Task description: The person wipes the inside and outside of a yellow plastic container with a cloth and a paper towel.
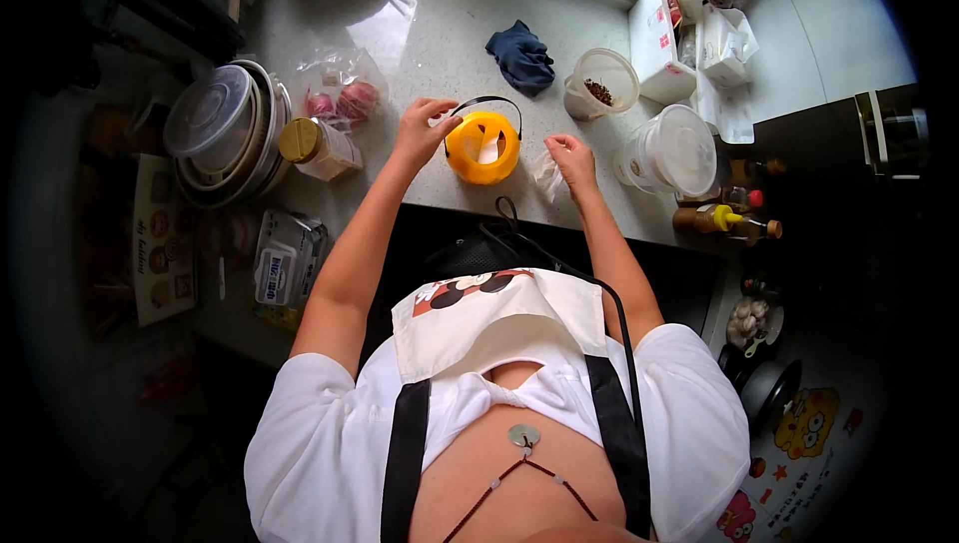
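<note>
A yellow pumpkin-shaped bucket (481, 165) with cut-out holes in its top stands on the counter before me, its thin black handle (491, 98) raised. At its upper left, the thumb and fingertips of my left hand (428, 127) close on the handle's left side. Something white shows inside the bucket through the openings. To the right of it, my right hand (573, 160) pinches the edge of a crumpled clear plastic bag (545, 179). What the bag contains, if anything, I cannot make out.
Behind the bucket lies a dark blue cloth (521, 58). Clear tubs (602, 83) and a lidded white tub (683, 150) stand at right, near sauce bottles (714, 218). Leftward are a gold-lidded jar (318, 147), a bag of red onions (345, 98) and stacked bowls (225, 128).
</note>
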### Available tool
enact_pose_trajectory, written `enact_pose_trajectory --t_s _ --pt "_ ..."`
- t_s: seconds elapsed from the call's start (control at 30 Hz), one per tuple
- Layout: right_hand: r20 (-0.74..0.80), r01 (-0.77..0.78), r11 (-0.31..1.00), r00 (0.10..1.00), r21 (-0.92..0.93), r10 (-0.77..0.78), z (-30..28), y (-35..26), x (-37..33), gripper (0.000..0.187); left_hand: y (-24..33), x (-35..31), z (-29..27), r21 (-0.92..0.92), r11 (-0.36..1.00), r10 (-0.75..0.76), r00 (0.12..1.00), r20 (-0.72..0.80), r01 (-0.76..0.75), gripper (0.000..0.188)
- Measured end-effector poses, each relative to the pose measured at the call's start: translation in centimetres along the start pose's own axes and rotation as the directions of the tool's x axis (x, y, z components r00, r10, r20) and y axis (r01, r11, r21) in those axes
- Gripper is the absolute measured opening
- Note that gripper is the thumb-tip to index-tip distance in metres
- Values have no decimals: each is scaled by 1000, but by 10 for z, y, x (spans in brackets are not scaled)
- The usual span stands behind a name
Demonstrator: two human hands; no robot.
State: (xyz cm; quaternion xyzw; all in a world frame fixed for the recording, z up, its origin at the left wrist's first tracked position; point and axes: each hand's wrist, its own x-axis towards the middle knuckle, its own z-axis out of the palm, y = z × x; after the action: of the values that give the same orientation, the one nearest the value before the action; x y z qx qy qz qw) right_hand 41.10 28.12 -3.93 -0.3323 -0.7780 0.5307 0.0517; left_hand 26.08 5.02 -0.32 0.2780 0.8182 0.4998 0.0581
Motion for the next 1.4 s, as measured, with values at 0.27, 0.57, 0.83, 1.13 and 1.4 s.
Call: enact_pose_trajectory --t_s 0.27,0.57,0.83,1.13,1.4 --pt "44 549 756 818 -356 -574 -8 -60 -17 39 12 -30 -4 90 982 175 983 -63 -169 20" --pt "259 638 619 762 -458 -594 8 -122 -38 24 30 -34 -11 280 913 318 948 -28 -298 16" --pt "247 624 601 767 -499 -592 11 -122 -32 14 18 -44 -10 237 952 215 975 -55 -196 22" --pt "271 578 740 815 -343 -511 8 -121 -16 18 1 -45 6 11 1000 6 993 -116 -5 15" --pt "182 598 751 801 -279 -570 4 -86 -13 22 -2 -48 8 -61 997 34 995 -94 -40 10"
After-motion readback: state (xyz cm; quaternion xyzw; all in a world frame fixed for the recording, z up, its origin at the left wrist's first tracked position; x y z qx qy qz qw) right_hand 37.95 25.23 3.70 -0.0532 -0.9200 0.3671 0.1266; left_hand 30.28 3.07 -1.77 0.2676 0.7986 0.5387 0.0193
